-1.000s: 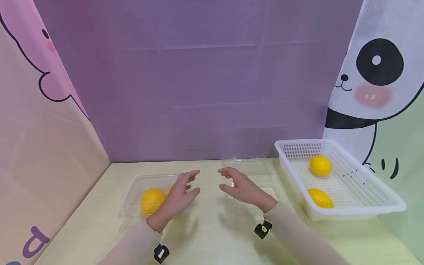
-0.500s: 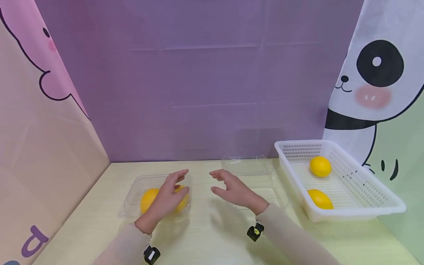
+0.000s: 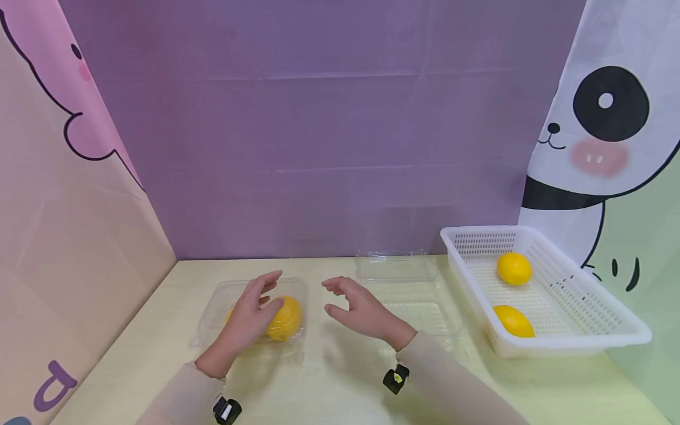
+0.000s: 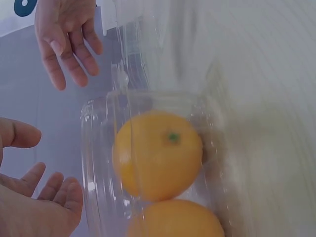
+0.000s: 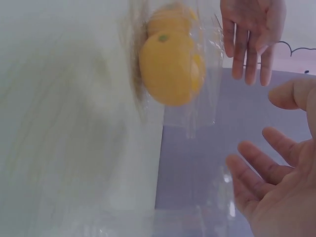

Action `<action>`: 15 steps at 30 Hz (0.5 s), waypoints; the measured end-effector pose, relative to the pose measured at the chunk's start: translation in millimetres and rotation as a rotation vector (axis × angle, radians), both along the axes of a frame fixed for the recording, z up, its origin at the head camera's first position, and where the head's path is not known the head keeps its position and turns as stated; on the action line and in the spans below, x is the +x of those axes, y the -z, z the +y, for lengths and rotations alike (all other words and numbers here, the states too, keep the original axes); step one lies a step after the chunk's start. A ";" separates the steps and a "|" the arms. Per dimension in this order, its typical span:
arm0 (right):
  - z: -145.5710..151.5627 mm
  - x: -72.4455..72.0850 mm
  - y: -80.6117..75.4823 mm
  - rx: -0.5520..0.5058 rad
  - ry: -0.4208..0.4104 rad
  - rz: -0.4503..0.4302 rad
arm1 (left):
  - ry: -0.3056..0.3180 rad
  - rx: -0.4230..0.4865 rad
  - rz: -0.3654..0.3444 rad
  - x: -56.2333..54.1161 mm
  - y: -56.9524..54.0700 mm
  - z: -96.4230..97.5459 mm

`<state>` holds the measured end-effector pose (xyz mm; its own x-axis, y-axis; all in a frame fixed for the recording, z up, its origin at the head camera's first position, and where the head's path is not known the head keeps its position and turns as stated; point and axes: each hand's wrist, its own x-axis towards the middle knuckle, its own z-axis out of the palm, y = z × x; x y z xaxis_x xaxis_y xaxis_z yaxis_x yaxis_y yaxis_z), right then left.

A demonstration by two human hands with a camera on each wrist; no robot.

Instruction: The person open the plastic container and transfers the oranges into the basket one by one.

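Observation:
A clear plastic box (image 3: 212,304) with two oranges sits on the left of the table. Clear plastic seems to cover the fruit. One orange (image 3: 287,321) shows beside my left hand (image 3: 246,319), which hovers over the box with relaxed fingers and holds nothing. The other orange is mostly hidden behind that hand in the head view; the left wrist view shows both, the nearer orange (image 4: 175,222) cut off by the frame. To the right of the box, my right hand (image 3: 366,310) hangs above the table, its fingers loosely bent and nothing in them.
Behind my right hand lies a second clear box (image 3: 419,319), its lid (image 3: 395,268) laid back toward the purple wall (image 3: 329,130). On the right stands a white perforated basket (image 3: 584,304) holding a far orange (image 3: 514,268) and a near orange (image 3: 513,321).
Both hands have drifted left together, still apart. My left hand now uncovers the right orange in the box and hides most of the left one. The boxes and basket stay put.

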<state>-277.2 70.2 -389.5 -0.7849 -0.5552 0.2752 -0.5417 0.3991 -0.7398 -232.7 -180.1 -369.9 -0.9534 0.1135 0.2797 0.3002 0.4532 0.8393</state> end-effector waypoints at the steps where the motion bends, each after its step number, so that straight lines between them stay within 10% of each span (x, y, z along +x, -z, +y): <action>1: -1.5 0.8 0.8 0.003 -0.001 -0.001 | -0.004 0.003 0.005 -0.4 0.2 -2.4; 15: -19.0 8.3 10.7 0.034 -0.002 0.024 | -0.078 -0.026 0.013 1.4 1.2 -34.9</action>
<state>-268.9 51.3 -400.2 -0.7770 -0.5664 0.2748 -0.5601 0.4227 -0.7125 -231.3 -214.9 -371.1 -0.9560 0.0460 0.2896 0.2734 0.4974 0.8234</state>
